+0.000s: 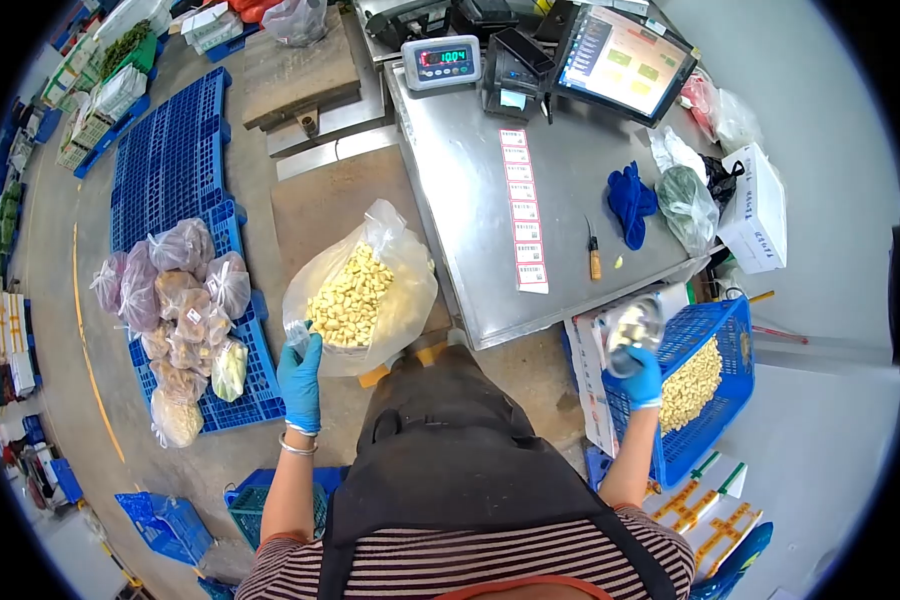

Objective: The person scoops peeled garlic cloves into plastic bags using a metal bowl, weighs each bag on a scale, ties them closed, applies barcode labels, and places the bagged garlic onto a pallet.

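A clear plastic bag (410,285) stands open-mouthed on the weighing platform (335,195). Inside it lie pale yellow pieces that look like peeled garlic cloves (355,300). My left hand (300,385), in a blue glove, is closed on the bag's near left edge. On the other side, my right hand (640,382), also gloved, grips a round metal bowl (656,322), somewhat blurred, with some cloves in it. The bowl is over the far left edge of a blue basket (738,385), which holds many more cloves (692,388).
A steel table (470,230) carries a scale display (441,62) reading 10.04, a screen (625,62), a label strip (523,210), a small knife (594,255) and blue gloves (630,205). Filled bags (185,300) sit on blue pallets (170,150) at left.
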The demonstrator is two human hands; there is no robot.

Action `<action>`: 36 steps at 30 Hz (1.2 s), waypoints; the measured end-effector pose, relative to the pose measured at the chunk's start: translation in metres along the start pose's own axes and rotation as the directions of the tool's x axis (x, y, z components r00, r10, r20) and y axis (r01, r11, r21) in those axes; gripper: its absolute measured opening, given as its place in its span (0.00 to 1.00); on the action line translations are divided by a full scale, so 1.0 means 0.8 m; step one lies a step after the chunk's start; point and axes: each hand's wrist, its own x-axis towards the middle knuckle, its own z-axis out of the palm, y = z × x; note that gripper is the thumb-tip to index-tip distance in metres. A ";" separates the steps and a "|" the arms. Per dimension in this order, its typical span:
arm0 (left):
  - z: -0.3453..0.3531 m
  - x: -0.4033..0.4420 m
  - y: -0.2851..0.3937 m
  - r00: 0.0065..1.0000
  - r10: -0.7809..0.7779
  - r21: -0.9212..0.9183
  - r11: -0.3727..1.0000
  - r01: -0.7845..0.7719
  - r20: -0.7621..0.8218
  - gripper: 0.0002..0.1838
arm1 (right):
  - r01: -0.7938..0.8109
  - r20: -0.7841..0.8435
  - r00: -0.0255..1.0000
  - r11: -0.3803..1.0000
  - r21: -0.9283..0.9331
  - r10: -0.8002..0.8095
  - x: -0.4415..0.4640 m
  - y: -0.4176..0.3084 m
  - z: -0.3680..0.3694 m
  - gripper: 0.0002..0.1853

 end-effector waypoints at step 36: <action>-0.024 0.008 0.013 0.990 -0.017 -0.172 0.984 0.042 0.142 0.18 | 0.404 0.356 0.909 0.663 -0.631 -0.215 0.084 0.021 0.578 0.14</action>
